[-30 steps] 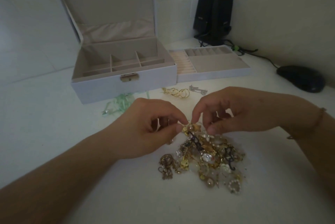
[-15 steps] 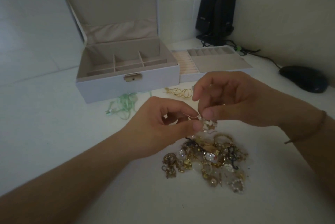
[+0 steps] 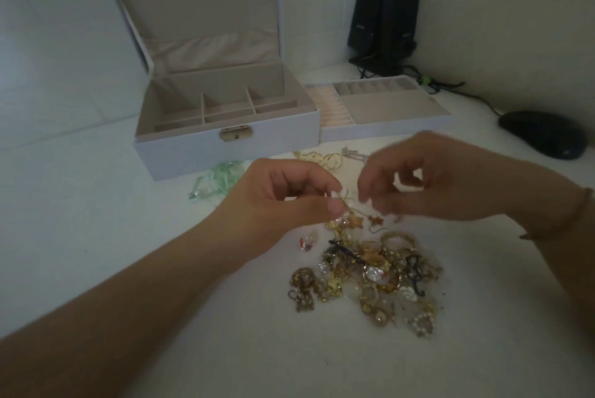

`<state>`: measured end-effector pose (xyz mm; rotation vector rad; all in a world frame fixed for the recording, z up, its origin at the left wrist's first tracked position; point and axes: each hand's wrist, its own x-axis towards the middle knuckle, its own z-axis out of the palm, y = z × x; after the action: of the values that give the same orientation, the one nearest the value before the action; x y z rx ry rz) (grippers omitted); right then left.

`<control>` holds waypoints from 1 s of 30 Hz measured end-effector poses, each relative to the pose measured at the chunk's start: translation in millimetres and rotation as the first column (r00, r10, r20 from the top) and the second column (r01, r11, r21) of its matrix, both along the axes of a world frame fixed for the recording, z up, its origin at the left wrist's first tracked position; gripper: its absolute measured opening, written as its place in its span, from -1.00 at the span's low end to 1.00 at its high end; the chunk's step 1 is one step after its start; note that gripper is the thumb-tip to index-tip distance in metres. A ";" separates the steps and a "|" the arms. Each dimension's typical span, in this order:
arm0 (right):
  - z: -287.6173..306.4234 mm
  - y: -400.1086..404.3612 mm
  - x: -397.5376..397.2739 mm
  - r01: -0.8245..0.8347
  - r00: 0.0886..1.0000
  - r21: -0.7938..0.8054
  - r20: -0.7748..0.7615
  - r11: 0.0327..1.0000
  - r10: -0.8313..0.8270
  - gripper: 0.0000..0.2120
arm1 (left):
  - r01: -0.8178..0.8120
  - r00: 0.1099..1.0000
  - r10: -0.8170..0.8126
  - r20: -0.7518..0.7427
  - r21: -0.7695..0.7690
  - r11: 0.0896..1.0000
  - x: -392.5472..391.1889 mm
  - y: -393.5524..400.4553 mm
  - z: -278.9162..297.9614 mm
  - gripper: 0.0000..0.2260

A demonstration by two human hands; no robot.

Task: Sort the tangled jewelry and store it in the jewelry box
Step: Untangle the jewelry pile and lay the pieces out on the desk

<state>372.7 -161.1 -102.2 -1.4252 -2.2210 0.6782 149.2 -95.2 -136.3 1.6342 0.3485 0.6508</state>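
Just past the heap of tangled jewelry (image 3: pixel 370 272), both hands worked at one small piece.
Farther back the jewelry box (image 3: pixel 225 143) stood open, its compartments bare, a tray (image 3: pixel 383 108) at its right on the white table (image 3: pixel 96 236). The left hand (image 3: pixel 283 201) pinched an earring (image 3: pixel 346 207); the right hand (image 3: pixel 428 182), blurred, curled fingers near it, grip unclear.

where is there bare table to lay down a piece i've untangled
Bare table lies left of the left hand, below the green ribbon; more lies right of the tangled pile. It is crowded between the jewelry box and both hands.
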 end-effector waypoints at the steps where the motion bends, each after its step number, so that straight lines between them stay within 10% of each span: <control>1: -2.7 -0.4 -1.4 -0.021 0.995 -0.012 0.098 1.000 0.022 -0.85 | 0.025 1.000 -0.025 0.020 -0.031 0.999 0.0 -0.1 0.5 -0.92; 15: -1.5 -4.2 -4.7 -0.153 0.983 -0.013 0.103 0.988 0.154 -0.88 | 0.122 0.981 -0.097 0.169 -0.149 0.981 -3.5 3.7 5.3 -0.76; 22: 10.5 -13.9 -2.0 -0.277 0.956 -0.287 0.013 0.917 0.293 -0.86 | 0.136 0.965 -0.084 0.250 -0.197 0.971 -4.0 4.7 7.2 -0.84; 30: -1.9 -8.1 -32.1 -0.070 0.998 -0.001 0.003 0.998 0.070 -0.73 | 0.102 0.969 -0.046 0.241 -0.226 0.969 -3.1 4.3 6.7 -0.85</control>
<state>340.6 -169.1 -104.0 -1.3555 -2.2827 0.7005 146.1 -90.9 -129.6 1.3204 0.1831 0.7081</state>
